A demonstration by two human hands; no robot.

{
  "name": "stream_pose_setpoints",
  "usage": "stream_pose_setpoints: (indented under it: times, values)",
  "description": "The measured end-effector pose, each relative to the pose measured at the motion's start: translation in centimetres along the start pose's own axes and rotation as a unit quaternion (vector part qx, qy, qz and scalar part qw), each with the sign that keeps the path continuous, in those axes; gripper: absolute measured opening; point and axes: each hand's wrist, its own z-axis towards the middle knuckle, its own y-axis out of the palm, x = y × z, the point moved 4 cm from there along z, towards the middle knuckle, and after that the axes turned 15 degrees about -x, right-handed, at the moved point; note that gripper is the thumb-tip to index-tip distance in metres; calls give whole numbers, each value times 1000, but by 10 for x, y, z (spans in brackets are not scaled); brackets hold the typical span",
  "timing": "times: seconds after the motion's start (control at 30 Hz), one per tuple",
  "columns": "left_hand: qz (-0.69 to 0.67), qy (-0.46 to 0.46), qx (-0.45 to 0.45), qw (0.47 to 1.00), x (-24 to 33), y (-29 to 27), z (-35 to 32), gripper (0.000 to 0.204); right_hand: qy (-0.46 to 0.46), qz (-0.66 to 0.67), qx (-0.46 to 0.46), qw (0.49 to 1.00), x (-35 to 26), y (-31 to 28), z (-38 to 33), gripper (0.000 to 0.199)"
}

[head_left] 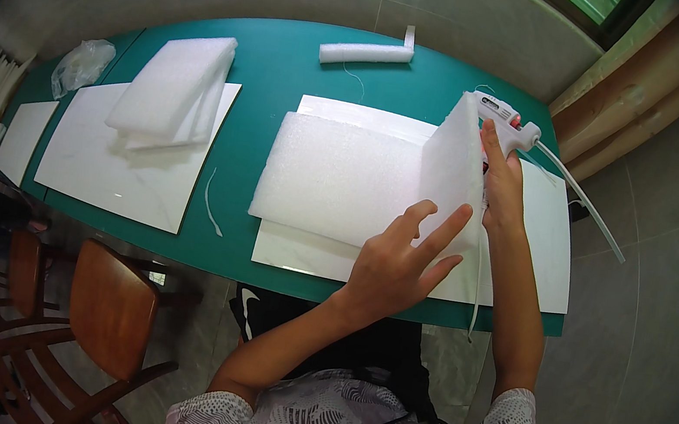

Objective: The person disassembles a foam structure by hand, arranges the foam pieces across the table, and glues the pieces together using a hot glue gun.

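Note:
My right hand (502,184) is wrapped round a white glue gun (495,109) with red parts, behind an upright white foam sheet (453,159). A long white glue stick (582,203) sticks out of the gun's rear. That foam sheet stands on edge against the right end of a flat white foam sheet (344,178), which lies on a glossy white board (306,261). My left hand (402,261) is open with its fingers apart, near the lower edge of the upright sheet. Whether its fingertips touch the foam, I cannot tell.
On the green table (247,154), a second white board (94,153) carries stacked foam sheets (173,91). An L-shaped foam piece (367,54) lies at the back. A clear plastic bag (83,68) sits far left. Wooden chairs (112,310) stand at the front left.

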Motion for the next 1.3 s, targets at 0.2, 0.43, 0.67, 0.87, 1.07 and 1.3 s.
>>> stream_pose_setpoints:
  times: [0.2, 0.43, 0.67, 0.87, 1.07, 1.3]
  values:
    - [-59, -14, -8, 998, -5, -4, -2, 75, -1, 14, 12, 1000, 4, -5, 1, 69]
    - [-254, -184, -22, 949, -79, -14, 16, 38, -6, 2, 3, 1000, 17, -7, 1, 68]
    - [-18, -114, -186, 976, -117, 5, 63, 29, 9, 13, 13, 1000, 43, -11, 4, 38]
    - [-107, -129, -184, 968, -127, 15, 63, 33, 15, -7, 16, 1000, 50, -10, 7, 38]
    - [-117, -152, -208, 959, -124, 16, 63, 36, 14, -16, 11, 1000, 49, -9, 6, 38]
    - [-84, -148, -230, 958, -121, 17, 64, 41, 14, -22, 9, 1000, 50, -10, 7, 39]
